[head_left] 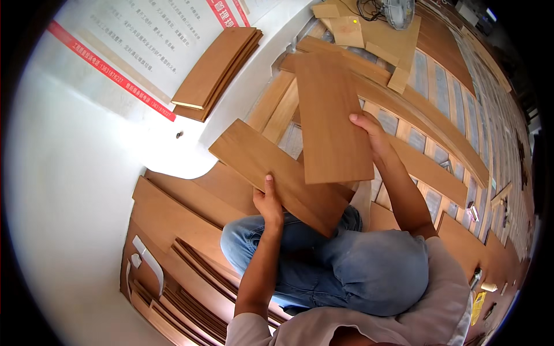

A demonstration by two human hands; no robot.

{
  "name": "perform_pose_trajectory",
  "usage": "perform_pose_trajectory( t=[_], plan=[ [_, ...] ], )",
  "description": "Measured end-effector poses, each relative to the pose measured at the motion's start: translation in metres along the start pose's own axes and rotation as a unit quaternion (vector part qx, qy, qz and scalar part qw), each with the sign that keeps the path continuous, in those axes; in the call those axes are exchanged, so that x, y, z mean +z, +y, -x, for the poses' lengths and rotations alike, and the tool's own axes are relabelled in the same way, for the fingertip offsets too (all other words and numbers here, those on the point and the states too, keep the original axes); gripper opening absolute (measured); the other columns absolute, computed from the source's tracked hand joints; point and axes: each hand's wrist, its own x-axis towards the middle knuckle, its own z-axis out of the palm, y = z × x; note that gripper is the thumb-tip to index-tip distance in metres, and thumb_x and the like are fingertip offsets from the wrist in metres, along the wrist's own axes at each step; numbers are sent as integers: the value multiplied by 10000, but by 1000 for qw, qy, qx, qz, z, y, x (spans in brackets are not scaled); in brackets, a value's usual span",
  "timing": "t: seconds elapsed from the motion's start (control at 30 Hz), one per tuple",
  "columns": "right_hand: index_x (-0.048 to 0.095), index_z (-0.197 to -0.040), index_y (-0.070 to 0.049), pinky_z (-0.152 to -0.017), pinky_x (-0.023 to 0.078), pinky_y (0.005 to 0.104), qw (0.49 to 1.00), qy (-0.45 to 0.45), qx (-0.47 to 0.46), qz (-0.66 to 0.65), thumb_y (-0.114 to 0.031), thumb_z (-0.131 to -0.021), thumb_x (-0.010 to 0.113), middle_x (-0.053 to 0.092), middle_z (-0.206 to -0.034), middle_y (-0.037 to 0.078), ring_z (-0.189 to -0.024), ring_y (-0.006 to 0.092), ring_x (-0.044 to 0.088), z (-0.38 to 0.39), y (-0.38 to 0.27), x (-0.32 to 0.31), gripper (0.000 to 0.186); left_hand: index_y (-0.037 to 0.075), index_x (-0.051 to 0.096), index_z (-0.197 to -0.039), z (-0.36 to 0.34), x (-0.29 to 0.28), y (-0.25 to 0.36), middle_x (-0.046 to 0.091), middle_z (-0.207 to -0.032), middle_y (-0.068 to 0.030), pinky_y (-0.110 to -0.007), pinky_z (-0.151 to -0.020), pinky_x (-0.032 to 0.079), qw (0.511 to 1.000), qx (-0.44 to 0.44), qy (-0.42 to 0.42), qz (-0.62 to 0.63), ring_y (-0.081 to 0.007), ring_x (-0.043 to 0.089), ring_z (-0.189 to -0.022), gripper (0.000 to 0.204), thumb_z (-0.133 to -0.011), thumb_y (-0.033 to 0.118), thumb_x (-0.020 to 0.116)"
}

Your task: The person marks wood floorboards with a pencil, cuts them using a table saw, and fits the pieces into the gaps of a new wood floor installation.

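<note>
My left hand point(268, 205) grips a short brown floorboard point(271, 173) by its lower edge, thumb lying on the face. This board slants down to the right, its lower end over my lap. My right hand point(372, 135) is closed on the right edge of a second brown floorboard point(332, 115), which is held up nearly vertical, farther from me. The second board partly overlaps the first in view; whether they touch I cannot tell. The fingers behind both boards are hidden.
Several boards point(216, 75) rest on the white ledge by the wall at the upper left. More planks point(190, 305) lie lower left. Wooden battens point(427, 121) with silvery sheeting between them span the right side. A power tool point(398, 14) stands at the back; a hammer point(476, 278) lies at right.
</note>
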Motion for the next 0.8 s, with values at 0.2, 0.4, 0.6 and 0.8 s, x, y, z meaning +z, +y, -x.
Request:
perform_pose_trajectory(
  t=[0.2,0.4,0.6,0.8],
  plan=[
    [574,-1234,30,-886,531,336,998,13,-45,-36,-214,-922,675,644,-1198,99,-1053,185,638,-158,-25,62,408,-33,593,-1195,14,-9,53,660,-1130,-93,-299,-871,504,1000,25,7,-4,-161,611,-997,403,-984,307,637],
    [595,-1175,50,-836,599,418,995,81,-66,-1,-209,-880,748,638,-1175,142,-1016,246,661,-290,14,132,421,-32,605,-1185,39,-29,80,663,-1120,-84,-289,-913,470,998,33,44,0,-147,589,-1018,430,-973,339,652],
    [581,-1168,78,-868,614,422,986,152,-57,45,-203,-894,737,625,-1161,159,-987,302,663,-325,55,177,423,-38,544,-1287,61,-43,113,622,-1247,-118,-325,-1020,423,999,29,34,6,-191,559,-1144,514,-959,338,667],
    [628,-1253,-55,-940,517,344,909,64,113,396,-469,-945,613,704,-1100,162,-966,265,704,-313,24,212,516,-17,551,-1264,63,-53,126,636,-1198,-81,-306,-981,440,999,38,31,21,-164,565,-1102,467,-966,326,663]
  ],
)
